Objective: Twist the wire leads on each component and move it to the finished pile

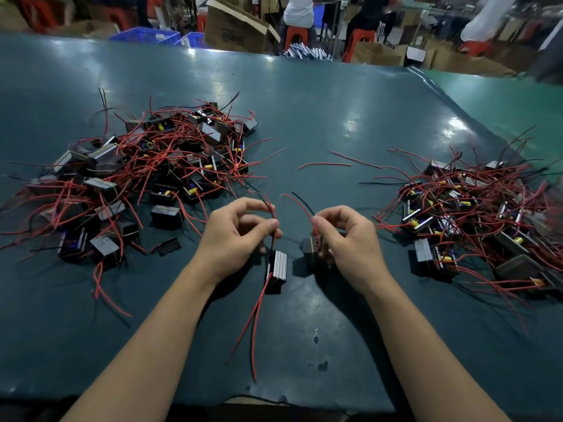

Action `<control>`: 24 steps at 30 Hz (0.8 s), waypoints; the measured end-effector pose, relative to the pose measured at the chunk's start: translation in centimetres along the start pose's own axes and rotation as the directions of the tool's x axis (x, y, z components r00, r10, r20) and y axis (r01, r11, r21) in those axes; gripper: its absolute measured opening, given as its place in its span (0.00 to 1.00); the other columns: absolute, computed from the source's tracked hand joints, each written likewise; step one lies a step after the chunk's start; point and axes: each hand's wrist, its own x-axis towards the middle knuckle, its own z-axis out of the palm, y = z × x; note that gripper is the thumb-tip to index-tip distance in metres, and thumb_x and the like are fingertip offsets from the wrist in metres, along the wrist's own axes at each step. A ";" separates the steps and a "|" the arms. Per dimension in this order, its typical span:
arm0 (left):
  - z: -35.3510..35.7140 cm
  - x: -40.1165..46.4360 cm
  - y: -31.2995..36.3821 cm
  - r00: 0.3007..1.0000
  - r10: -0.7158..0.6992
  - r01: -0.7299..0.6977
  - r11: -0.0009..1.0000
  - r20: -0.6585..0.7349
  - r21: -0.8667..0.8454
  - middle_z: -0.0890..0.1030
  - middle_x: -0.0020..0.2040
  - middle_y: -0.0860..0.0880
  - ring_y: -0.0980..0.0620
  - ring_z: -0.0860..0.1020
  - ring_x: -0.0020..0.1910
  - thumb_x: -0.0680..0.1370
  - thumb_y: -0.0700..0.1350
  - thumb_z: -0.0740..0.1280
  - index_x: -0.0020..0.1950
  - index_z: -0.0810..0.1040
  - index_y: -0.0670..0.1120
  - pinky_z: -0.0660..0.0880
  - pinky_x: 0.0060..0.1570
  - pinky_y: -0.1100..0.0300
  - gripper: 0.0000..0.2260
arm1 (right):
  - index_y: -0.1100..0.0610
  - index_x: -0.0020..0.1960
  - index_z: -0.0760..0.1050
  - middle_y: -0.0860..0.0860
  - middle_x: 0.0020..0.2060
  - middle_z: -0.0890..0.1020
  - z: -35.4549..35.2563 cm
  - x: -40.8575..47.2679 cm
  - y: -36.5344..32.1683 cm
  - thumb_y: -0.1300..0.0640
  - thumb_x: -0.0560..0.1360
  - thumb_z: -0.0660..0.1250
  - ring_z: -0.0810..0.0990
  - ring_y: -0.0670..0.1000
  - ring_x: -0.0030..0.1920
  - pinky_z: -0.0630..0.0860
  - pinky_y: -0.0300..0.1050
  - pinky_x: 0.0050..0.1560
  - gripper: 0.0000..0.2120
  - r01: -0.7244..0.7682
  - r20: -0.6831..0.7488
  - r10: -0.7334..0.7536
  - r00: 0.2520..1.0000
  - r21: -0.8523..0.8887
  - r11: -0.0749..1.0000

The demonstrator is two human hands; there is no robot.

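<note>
My left hand (240, 236) pinches red and black wire leads between thumb and forefinger. Below it hangs a small black component with a ribbed silver face (277, 268), its long red leads (255, 318) trailing toward me. My right hand (344, 239) pinches another red lead (300, 205) that curves up and over, with a second black component (310, 248) under its fingers. A big pile of components with red wires (146, 175) lies at the left. A second pile (478, 214) lies at the right.
The dark green table mat (304, 123) stretches to the far edge. Two loose red wires (338, 161) lie between the piles. Beyond the table stand cardboard boxes (234, 28), blue crates (146, 36), red stools and seated people.
</note>
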 end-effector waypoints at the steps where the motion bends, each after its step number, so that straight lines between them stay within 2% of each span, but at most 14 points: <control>1: -0.2 0.0 0.0 1.000 -0.015 0.015 1.000 0.023 0.011 0.85 0.36 0.46 0.55 0.78 0.28 0.76 0.35 0.70 0.52 0.77 0.43 0.75 0.30 0.65 0.08 | 0.58 0.45 0.77 0.47 0.30 0.80 -0.1 0.0 0.0 0.63 0.76 0.69 0.76 0.47 0.25 0.70 0.39 0.22 0.03 -0.012 -0.010 0.012 1.000 0.015 1.000; 3: -0.4 0.0 -0.1 0.998 -0.022 0.017 0.997 0.062 0.078 0.85 0.35 0.46 0.52 0.79 0.29 0.76 0.34 0.70 0.53 0.75 0.45 0.75 0.34 0.62 0.09 | 0.56 0.52 0.78 0.45 0.31 0.79 -0.3 0.1 0.1 0.66 0.77 0.67 0.75 0.44 0.26 0.71 0.38 0.24 0.07 -0.011 -0.014 0.012 1.000 0.044 0.999; 6: -0.2 -0.1 -0.4 0.994 0.024 -0.053 0.960 0.106 0.275 0.82 0.32 0.46 0.44 0.79 0.31 0.74 0.37 0.68 0.46 0.78 0.49 0.75 0.36 0.56 0.07 | 0.50 0.59 0.76 0.44 0.33 0.78 -0.6 0.1 0.2 0.66 0.77 0.66 0.72 0.43 0.25 0.69 0.36 0.24 0.15 0.007 0.030 -0.009 1.000 0.072 0.997; 8: 0.1 -0.2 -0.6 0.986 0.074 -0.130 0.906 0.150 0.404 0.80 0.31 0.49 0.48 0.76 0.28 0.71 0.43 0.68 0.43 0.80 0.50 0.74 0.33 0.56 0.03 | 0.48 0.58 0.78 0.43 0.37 0.78 -0.5 0.1 0.2 0.65 0.76 0.68 0.72 0.45 0.26 0.69 0.37 0.24 0.15 0.019 0.032 -0.021 0.999 0.058 0.998; 10: 0.2 -0.2 -0.6 0.977 0.143 -0.199 0.881 0.159 0.430 0.80 0.34 0.52 0.49 0.76 0.29 0.73 0.44 0.71 0.41 0.83 0.50 0.74 0.33 0.56 0.02 | 0.48 0.53 0.80 0.42 0.37 0.79 -0.3 0.1 0.2 0.65 0.76 0.68 0.73 0.44 0.28 0.70 0.35 0.28 0.13 0.041 0.048 -0.041 0.998 -0.004 0.999; 13: 0.2 -0.2 -0.3 0.977 0.209 -0.214 0.918 0.050 0.334 0.81 0.39 0.52 0.53 0.77 0.32 0.74 0.39 0.74 0.43 0.85 0.48 0.73 0.34 0.60 0.04 | 0.48 0.50 0.80 0.48 0.37 0.81 -0.1 0.1 0.1 0.67 0.76 0.67 0.75 0.41 0.31 0.70 0.31 0.32 0.13 0.014 0.080 -0.013 0.997 -0.008 1.000; 15: 0.1 -0.2 0.1 0.988 0.143 -0.130 0.968 -0.050 0.213 0.84 0.38 0.50 0.54 0.78 0.34 0.72 0.37 0.75 0.45 0.85 0.50 0.75 0.37 0.60 0.08 | 0.51 0.49 0.81 0.48 0.37 0.82 -0.2 0.1 0.1 0.67 0.76 0.67 0.76 0.41 0.31 0.71 0.31 0.31 0.11 -0.001 0.075 -0.001 0.997 0.031 1.000; 17: 0.0 -0.2 0.4 0.991 0.092 -0.079 0.989 -0.099 0.128 0.85 0.36 0.52 0.54 0.80 0.35 0.71 0.36 0.76 0.42 0.84 0.50 0.77 0.39 0.61 0.09 | 0.53 0.45 0.80 0.45 0.32 0.81 -0.2 0.1 0.2 0.65 0.77 0.67 0.75 0.43 0.28 0.71 0.34 0.27 0.08 -0.009 0.054 0.006 0.999 0.067 0.998; 20: -0.1 -0.2 0.7 0.996 0.049 -0.047 0.999 -0.080 0.022 0.85 0.35 0.50 0.55 0.79 0.31 0.71 0.34 0.74 0.41 0.84 0.45 0.76 0.36 0.65 0.06 | 0.56 0.44 0.78 0.47 0.28 0.78 -0.3 0.0 0.1 0.62 0.77 0.68 0.71 0.45 0.23 0.66 0.37 0.21 0.04 -0.040 0.039 0.034 0.999 0.179 0.983; 24: -0.4 -0.1 0.9 1.000 0.014 -0.014 0.998 -0.003 -0.054 0.85 0.37 0.45 0.53 0.77 0.28 0.75 0.33 0.70 0.44 0.79 0.37 0.76 0.34 0.64 0.02 | 0.55 0.49 0.81 0.51 0.30 0.79 -0.6 -0.1 -0.5 0.64 0.77 0.68 0.73 0.49 0.26 0.68 0.38 0.23 0.06 -0.059 0.073 0.045 0.996 0.207 0.977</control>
